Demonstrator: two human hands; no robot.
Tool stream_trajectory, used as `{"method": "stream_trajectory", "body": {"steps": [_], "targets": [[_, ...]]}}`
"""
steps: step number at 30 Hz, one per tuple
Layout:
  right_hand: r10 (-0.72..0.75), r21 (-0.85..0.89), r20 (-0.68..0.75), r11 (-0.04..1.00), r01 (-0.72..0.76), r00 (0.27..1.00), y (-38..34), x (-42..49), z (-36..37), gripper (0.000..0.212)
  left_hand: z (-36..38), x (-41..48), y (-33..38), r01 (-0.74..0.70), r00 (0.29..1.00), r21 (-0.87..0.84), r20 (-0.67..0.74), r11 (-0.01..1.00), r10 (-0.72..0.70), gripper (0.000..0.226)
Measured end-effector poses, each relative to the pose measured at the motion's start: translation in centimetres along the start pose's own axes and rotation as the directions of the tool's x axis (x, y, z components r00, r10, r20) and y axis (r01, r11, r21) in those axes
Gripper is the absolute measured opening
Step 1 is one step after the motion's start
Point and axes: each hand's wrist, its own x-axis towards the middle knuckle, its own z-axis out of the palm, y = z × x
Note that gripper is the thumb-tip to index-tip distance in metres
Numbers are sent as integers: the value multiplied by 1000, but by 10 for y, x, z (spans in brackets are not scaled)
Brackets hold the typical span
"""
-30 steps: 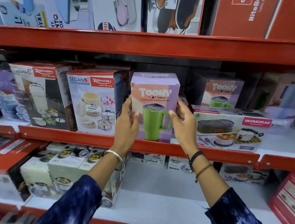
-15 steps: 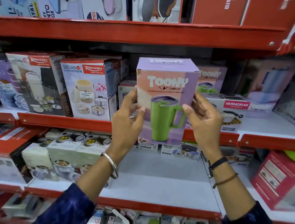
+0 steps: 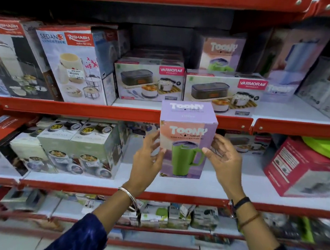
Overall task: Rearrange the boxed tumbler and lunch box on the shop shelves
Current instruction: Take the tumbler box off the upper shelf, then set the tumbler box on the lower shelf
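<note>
The purple and peach Toony tumbler box (image 3: 186, 144), printed with a green mug, is held upright in front of the lower shelf. My left hand (image 3: 147, 161) presses its left side and my right hand (image 3: 223, 162) its right side. Two Varmora lunch box cartons (image 3: 148, 83) (image 3: 225, 92) lie side by side on the shelf above, with a gap of bare shelf in front of the left one. A second Toony box (image 3: 222, 54) stands behind the right carton.
Rishabh Sedan lunch pack boxes (image 3: 72, 62) stand at the left of the upper shelf. Green-grey lunch box cartons (image 3: 79, 147) fill the lower shelf's left, a red box (image 3: 302, 169) its right. Red shelf rails (image 3: 78, 109) run across. White shelf board (image 3: 224, 185) shows under the held box.
Both hands have drawn the tumbler box off the upper shelf and lowered it to the level of the shelf below. The left Varmora carton behind its old spot now shows.
</note>
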Motion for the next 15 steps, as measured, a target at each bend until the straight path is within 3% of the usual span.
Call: {"method": "stream_trajectory", "body": {"steps": [9,15], "targets": [[203,-52,-19,978,-204,979,78,-11,-4,43,42,-17,-57,161,982,67,94,985,-166,42],[261,-114,-48,957,-265,964,118,-3,2,43,62,-5,-88,255,955,133,121,958,-271,45]]}}
